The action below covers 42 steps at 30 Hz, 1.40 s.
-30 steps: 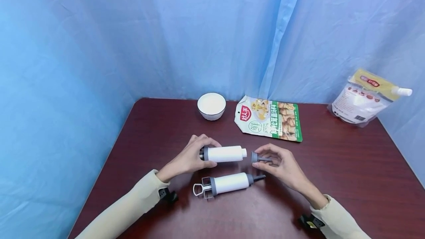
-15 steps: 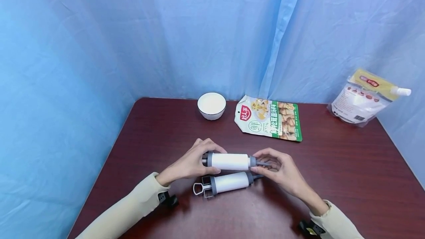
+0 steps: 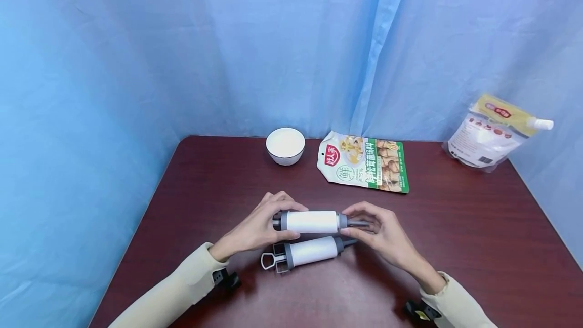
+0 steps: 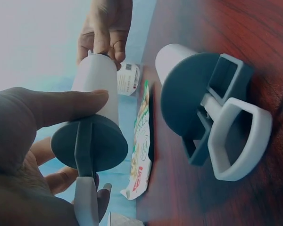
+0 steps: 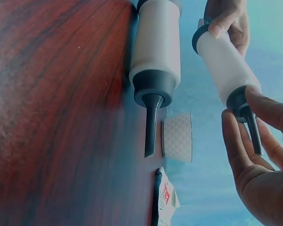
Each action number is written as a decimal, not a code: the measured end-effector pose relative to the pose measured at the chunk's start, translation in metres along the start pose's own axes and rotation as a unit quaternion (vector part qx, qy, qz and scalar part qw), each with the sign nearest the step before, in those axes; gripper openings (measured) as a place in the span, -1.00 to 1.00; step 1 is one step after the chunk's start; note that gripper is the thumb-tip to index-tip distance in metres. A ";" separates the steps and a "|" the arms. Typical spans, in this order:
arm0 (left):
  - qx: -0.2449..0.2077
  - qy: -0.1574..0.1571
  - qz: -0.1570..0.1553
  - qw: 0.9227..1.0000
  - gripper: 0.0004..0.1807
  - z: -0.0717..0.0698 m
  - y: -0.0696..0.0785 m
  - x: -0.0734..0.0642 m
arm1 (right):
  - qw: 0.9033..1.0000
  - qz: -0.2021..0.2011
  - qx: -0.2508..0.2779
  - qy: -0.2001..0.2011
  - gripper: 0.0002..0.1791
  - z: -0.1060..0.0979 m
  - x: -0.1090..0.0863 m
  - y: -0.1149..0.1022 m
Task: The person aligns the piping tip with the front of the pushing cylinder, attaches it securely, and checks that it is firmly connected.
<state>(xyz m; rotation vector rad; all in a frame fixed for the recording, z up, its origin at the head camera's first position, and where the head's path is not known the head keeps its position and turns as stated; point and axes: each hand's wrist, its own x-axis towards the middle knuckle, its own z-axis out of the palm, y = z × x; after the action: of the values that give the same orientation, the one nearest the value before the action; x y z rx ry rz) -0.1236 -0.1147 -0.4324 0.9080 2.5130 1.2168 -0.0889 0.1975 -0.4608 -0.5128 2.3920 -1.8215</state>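
My left hand (image 3: 259, 224) grips the rear end of a large white plunger syringe (image 3: 311, 221), thumb and fingers around the barrel by its grey flange (image 4: 101, 143). At its other end my right hand (image 3: 387, 229) pinches the grey nozzle cap (image 5: 238, 100) between thumb and fingers. The cap sits against the barrel's front, and its narrow spout (image 5: 253, 132) points in between the right fingers. A second, matching syringe (image 3: 314, 250) lies on the table just in front, its grey nozzle (image 5: 152, 122) fitted and its white loop handle (image 4: 238, 141) toward the left.
A white bowl (image 3: 285, 156) and a flat green-and-white food packet (image 3: 364, 162) are at the back of the dark wood table (image 3: 205, 181). A spouted pouch (image 3: 487, 135) stands at the back right. Blue curtains (image 3: 273, 39) hang behind.
The nozzle cap and barrel, apart a second ago, have come together; the left hand brought the syringe right and nearer. In the last half second the hands have barely moved; the view shifted slightly.
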 end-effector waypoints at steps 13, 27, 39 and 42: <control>0.003 -0.008 0.003 1.000 -0.48 0.001 -0.003 0.000 | 0.999 0.041 -0.018 -0.021 -0.78 0.002 0.006 0.001; -0.001 0.001 0.013 1.000 -0.49 0.005 -0.007 -0.001 | 1.000 0.015 0.002 0.004 -0.79 0.007 0.006 0.003; -0.003 0.014 0.021 1.000 -0.49 0.006 -0.004 0.000 | 0.999 0.023 0.007 -0.032 -0.62 -0.002 0.006 0.002; -0.002 0.016 0.025 1.000 -0.49 0.007 -0.003 -0.001 | 0.999 0.032 -0.008 -0.023 -0.70 -0.002 0.005 0.002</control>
<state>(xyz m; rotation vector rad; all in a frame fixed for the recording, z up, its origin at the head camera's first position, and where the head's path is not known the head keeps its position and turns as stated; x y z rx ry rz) -0.1212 -0.1116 -0.4393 0.9641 2.5251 1.2616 -0.0947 0.1980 -0.4615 -0.4673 2.3656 -1.7476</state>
